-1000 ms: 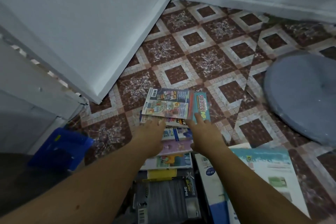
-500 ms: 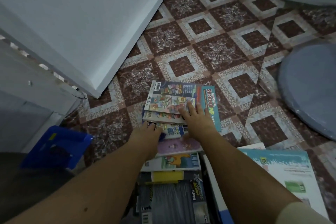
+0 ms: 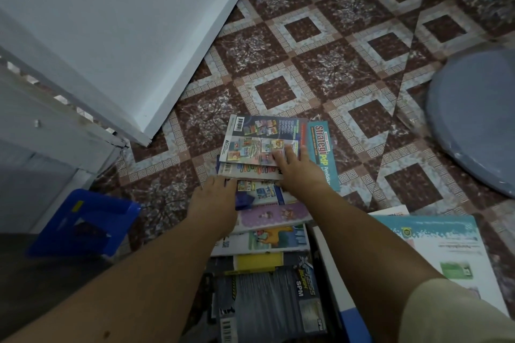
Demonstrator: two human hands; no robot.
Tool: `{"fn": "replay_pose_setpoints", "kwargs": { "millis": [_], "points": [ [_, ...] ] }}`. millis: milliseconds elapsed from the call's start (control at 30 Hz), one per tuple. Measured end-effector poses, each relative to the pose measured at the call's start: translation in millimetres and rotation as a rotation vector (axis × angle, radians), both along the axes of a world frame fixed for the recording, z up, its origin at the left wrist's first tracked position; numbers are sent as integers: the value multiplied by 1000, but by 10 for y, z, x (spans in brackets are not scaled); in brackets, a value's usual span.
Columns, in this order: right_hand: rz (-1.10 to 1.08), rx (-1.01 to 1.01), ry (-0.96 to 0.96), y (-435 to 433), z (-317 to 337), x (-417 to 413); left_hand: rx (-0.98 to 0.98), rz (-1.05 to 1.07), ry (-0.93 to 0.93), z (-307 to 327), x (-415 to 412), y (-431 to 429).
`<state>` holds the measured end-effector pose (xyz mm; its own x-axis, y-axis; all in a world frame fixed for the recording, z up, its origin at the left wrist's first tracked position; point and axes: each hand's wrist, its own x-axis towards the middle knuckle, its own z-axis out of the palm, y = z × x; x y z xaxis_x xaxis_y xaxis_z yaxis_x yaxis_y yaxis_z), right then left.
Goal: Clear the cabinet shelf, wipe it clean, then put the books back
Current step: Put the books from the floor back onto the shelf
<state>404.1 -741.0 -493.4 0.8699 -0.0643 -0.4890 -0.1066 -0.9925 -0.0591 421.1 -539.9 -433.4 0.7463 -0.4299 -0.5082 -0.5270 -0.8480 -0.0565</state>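
A slanting, fanned-out stack of books (image 3: 259, 142) lies on the tiled floor in front of me. Its top book shows a back cover with small pictures and a barcode; a teal book (image 3: 324, 147) sticks out under it on the right. My right hand (image 3: 298, 172) lies flat on the top book, fingers spread and straight. My left hand (image 3: 214, 203) rests against the stack's left edge, its fingertips hidden under the covers. More books (image 3: 273, 239) trail back toward me, down to a grey one (image 3: 267, 303).
An open white cabinet door (image 3: 125, 36) stands at the left, the cabinet frame (image 3: 55, 131) beside it. A blue plastic bin (image 3: 83, 223) sits low left. A round grey-blue cushion (image 3: 479, 120) lies at the right. A large pale book (image 3: 434, 253) lies by my right arm.
My right hand slid forward from the stack's near edge onto the top book's cover. The left hand moved a little forward along the stack's left side. The view tilted down.
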Motion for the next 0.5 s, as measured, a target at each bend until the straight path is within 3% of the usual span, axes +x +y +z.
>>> {"fn": "replay_pose_setpoints", "kwargs": {
  "millis": [267,500],
  "points": [
    [140,-155,-62,58,27,-42,-69,36,-58,35,-17,-21],
    [206,-25,-71,-129,271,-181,-63,-24,-148,39,-1,-71]
  ]
}}
